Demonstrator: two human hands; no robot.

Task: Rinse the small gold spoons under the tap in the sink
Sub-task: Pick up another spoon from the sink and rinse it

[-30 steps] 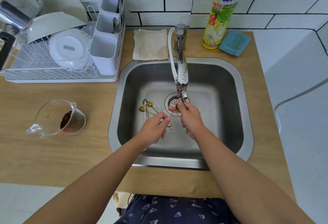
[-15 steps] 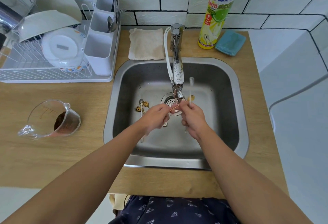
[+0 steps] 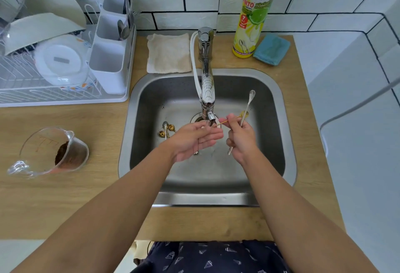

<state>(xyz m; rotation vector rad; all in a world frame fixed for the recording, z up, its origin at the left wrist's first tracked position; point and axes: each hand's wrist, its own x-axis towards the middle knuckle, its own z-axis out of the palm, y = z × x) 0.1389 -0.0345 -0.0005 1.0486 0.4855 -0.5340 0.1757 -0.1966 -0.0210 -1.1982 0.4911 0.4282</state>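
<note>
A: Start with the big things. Where does everything sit?

B: The square stainless steel sink [image 3: 279,108] fills the middle of the frame, set in the wooden counter [image 3: 86,197], with the chrome tap [image 3: 207,91] reaching down over the drain.

A: And the hands?

B: Both are under the spout. The left hand [image 3: 194,140] has relaxed, nearly straight fingers, its tips touching one end of a thin gold spoon [image 3: 227,121]. The right hand [image 3: 243,140] has the firm grip: it pinches that spoon and also holds a long pale silver spoon [image 3: 246,108].

A: Which way does the gold one lie?

B: Almost level, long axis left to right, bowl toward the right of the frame, the handle end just under the nozzle.

A: Any left to rinse?

B: A small cluster of gold spoons [image 3: 167,130] lies on the sink floor, left of the drain, nearer the left hand. I'd guess that hand fetches next.
</note>
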